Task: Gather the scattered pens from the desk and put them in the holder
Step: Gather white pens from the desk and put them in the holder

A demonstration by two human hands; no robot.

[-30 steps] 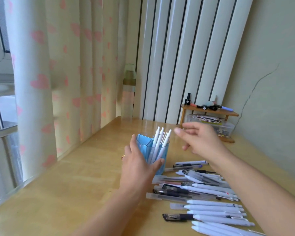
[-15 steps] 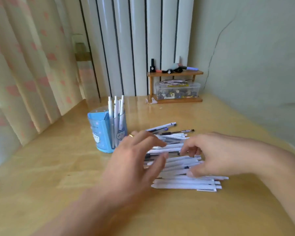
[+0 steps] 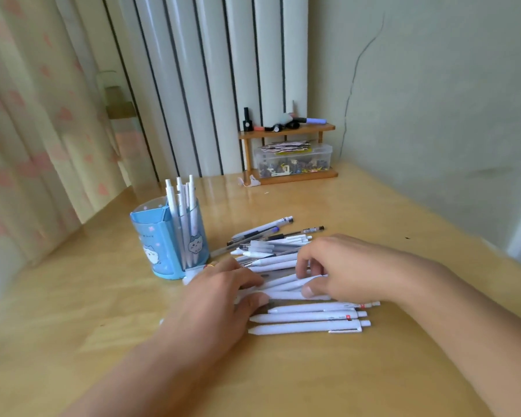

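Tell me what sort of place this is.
Probably a home desk or study corner. A wooden desk sits by a curtained window, with a cartoon-printed blue pen holder, a heap of pens, and a small wooden shelf over a clear box of stationery bits.

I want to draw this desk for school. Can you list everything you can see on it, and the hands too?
pen holder: one, blue with cartoon animals, standing left of the pile.
pens in the holder: several, white, upright; exact count unclear.
loose pens: many, mostly white, some clear or dark, lying in a pile at the desk's middle.
desk: one, light wood.
small shelf: one, brown wood, at the back, with small items on top.
clear box: one, under the shelf's top, full of small things.
curtain: cream with pink hearts, left.
left hand: fingers resting on the pile.
right hand: fingers curled round white pens.
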